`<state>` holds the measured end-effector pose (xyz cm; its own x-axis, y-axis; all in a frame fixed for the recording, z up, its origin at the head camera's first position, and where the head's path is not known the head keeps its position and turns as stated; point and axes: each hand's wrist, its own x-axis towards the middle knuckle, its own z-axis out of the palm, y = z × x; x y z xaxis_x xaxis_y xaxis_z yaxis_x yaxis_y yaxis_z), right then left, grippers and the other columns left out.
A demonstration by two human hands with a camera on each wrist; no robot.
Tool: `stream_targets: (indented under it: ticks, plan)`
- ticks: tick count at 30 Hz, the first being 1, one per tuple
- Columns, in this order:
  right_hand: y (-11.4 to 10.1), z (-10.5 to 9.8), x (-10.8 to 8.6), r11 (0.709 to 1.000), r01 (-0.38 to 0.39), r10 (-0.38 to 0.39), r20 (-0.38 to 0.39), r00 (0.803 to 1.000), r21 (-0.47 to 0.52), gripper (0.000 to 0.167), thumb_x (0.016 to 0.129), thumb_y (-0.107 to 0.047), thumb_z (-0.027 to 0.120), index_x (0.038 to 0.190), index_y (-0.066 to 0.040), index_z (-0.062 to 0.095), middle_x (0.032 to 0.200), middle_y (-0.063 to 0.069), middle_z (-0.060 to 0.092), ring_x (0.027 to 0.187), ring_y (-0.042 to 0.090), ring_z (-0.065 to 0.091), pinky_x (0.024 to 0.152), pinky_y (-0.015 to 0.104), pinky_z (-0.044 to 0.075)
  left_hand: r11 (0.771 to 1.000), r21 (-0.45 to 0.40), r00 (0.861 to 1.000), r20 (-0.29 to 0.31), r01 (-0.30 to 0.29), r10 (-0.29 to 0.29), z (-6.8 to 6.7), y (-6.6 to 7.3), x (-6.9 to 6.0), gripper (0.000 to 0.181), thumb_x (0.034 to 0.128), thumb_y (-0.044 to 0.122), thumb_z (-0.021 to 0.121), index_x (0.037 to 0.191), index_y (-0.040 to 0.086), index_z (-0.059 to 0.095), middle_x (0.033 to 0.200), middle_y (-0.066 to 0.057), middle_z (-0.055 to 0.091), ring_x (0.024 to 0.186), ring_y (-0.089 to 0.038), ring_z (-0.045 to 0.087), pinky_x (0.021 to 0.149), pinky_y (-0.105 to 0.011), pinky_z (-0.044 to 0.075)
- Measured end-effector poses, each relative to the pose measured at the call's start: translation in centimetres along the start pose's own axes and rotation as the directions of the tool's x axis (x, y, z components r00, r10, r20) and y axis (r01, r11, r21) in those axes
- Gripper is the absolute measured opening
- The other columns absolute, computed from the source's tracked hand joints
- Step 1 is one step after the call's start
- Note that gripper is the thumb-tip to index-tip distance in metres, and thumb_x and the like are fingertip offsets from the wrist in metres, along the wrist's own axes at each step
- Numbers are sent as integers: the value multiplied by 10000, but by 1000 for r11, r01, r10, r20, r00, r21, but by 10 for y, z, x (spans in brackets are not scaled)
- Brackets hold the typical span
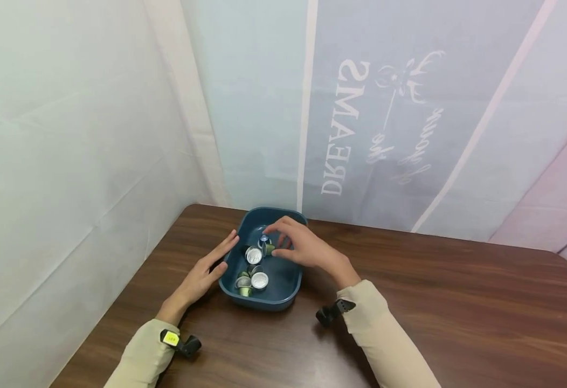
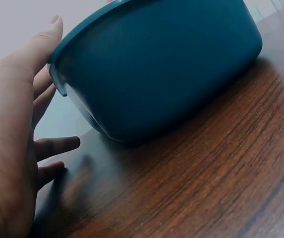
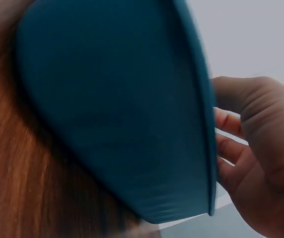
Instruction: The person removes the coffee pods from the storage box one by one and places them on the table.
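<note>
Several capsules (image 1: 254, 256) lie inside the basin (image 1: 264, 305), toward its left edge, just left of your right hand (image 1: 303, 245), whose thumb and forefinger stand parted, gripping nothing visible. Your left hand (image 1: 203, 277), fingers extended, touches the left rim. Desk (image 1: 458, 291) stretches past the right edge.

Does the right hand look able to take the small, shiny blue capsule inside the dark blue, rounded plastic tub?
Yes, probably: the right hand is over the open-topped tub, its fingertips close to the blue capsule, and nothing seems to lie on top.
</note>
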<state>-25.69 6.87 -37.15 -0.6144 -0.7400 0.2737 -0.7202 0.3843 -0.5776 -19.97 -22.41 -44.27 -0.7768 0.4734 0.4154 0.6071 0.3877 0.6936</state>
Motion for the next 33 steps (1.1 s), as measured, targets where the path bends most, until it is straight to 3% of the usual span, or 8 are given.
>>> stream_targets:
  ticks: [4,8,11,17,21,26,29,33]
  plan:
    - [5,3,6,999,-32,36,98,995,-44,461,880,-124,703,1315,-143,552,1225,91,502,823,110,564,710,234,503,1000,-4,1000,-10,16,-16,4,0,0,539,992,84,482,1505,112,317,1581,-37,182,1424,-239,210,1071,-555,240]
    - [7,7,11,998,-21,29,125,992,-64,475,860,-68,713,1304,-137,561,1210,98,509,807,130,565,700,229,489,1000,-7,1000,-15,21,-21,3,2,-4,559,969,18,487,1499,86,321,1578,-65,185,1422,-272,209,1103,-441,232]
    - [7,9,15,996,1,14,159,987,-91,473,858,-57,711,1301,-133,563,1215,92,506,824,120,568,713,224,485,1000,-22,1000,-13,21,-21,0,13,-5,544,966,-1,486,1485,32,325,1566,-137,193,1413,-333,213,1108,-330,218]
    - [8,7,18,987,-23,55,194,980,-161,455,857,-51,707,1281,-166,588,1216,58,516,827,111,559,692,228,480,999,-24,999,7,34,-34,-6,38,3,542,970,-3,479,1488,46,325,1553,-190,200,1400,-378,225,1096,-468,242]
    - [7,6,21,981,-35,74,198,977,-192,441,855,-56,707,1268,-173,603,1192,43,532,814,99,545,678,237,475,999,-30,1000,-5,13,-14,-3,28,4,535,978,13,476,1489,50,323,1556,-183,194,1406,-364,215,1113,-383,218]
    - [6,10,24,976,-41,86,206,975,-212,429,856,-76,713,1257,-192,611,1176,26,564,807,82,533,674,235,469,1000,-18,1000,-8,16,-16,0,7,-1,531,991,47,472,1498,75,316,1579,-69,180,1425,-268,201,1104,-290,207]
    - [5,11,25,973,-39,87,207,974,-227,422,856,-87,717,1250,-202,616,1167,11,575,801,77,531,670,238,469,999,-32,1000,-6,21,-21,0,3,-2,528,994,66,474,1498,74,317,1582,-27,176,1429,-242,193,1102,-283,209]
    - [6,10,25,966,-41,96,207,974,-255,406,851,-88,724,1226,-215,631,1153,-15,577,793,70,534,669,234,466,999,-37,1000,-6,4,-4,3,3,1,550,973,0,476,1495,54,312,1580,-63,176,1428,-276,188,1103,-257,189]
